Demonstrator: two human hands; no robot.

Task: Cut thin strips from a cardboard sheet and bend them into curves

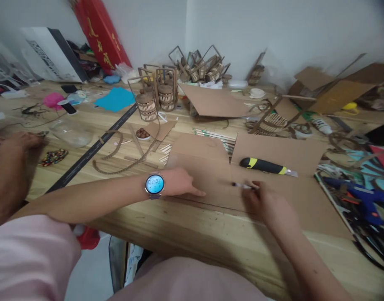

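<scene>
Just below the frame's centre, the left hand (178, 182) lies open and outstretched on the cardboard (207, 171). Right of centre, the right hand (270, 204) pinches a pen (242, 185) over it; whether the tip touches, I cannot tell. A knife (267, 166) lies on the cardboard, farther up the frame.

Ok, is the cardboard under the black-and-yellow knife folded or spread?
Spread: the cardboard lies wide across the table, the knife resting on it, the left hand over it.

We see brown cardboard (211, 177), a black and yellow knife (267, 166), and a red box (99, 35) with gold writing.
</scene>
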